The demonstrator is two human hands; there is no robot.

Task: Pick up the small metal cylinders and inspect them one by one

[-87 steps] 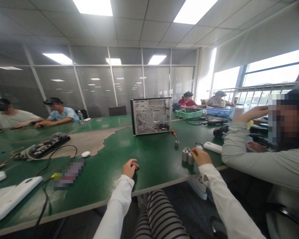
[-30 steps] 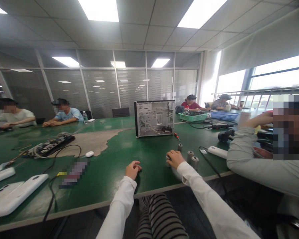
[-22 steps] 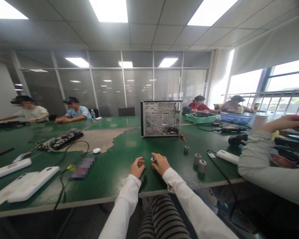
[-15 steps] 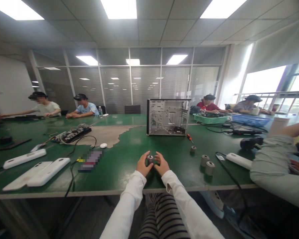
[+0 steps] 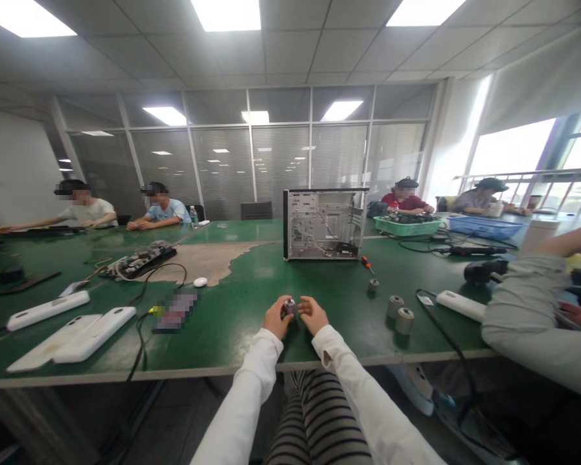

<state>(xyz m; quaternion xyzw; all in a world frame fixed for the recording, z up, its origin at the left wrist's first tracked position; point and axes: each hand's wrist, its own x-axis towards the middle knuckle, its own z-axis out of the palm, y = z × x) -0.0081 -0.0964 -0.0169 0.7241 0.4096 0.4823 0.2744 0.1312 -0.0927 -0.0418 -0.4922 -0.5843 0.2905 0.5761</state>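
Note:
Near the front of the table, a small grey metal cylinder (image 5: 289,306) with a dark notch in its top is gripped between the thumb and fingers of my left hand (image 5: 275,318). My right hand (image 5: 314,315) is just to its right, fingers curved but apart and holding nothing. Whether a right fingertip brushes the cylinder I cannot tell. To the right stand similar metal cylinders: one (image 5: 373,285) farther back, and a pair (image 5: 405,321) side by side nearer me.
An open computer case (image 5: 325,226) stands ahead, with an orange-handled screwdriver (image 5: 366,263) by its corner. White power banks (image 5: 97,332), a phone (image 5: 177,310) and cables lie left. A person's sleeve (image 5: 527,316) reaches in at right, near a white device (image 5: 461,306). Other people sit across the table.
My left hand has closed around the cylinder, which now looks slightly raised and tilted. My right hand's fingers have drawn lower beside it. The view has shifted slightly.

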